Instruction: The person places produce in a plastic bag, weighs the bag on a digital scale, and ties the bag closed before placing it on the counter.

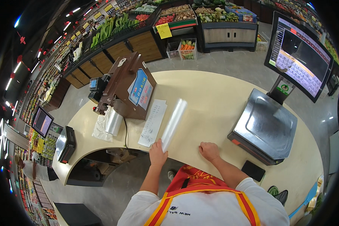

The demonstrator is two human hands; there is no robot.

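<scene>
My left hand grips the near end of a roll of clear plastic film, perhaps bags. The roll slants away over the pale counter, and its far end is slightly blurred. Left of it lies a long paper sheet with lines of writing. My right hand rests on the counter near its front edge, fingers curled in and nothing visible in them. To its right stands a weighing scale with a steel pan. A dark phone lies by my right forearm.
A brown bag-sealing machine stands left of the paper, beside another film roll. The scale's touchscreen rises at the back right. A second scale sits at the left end. Vegetable stands line the far aisle. A person stands far left.
</scene>
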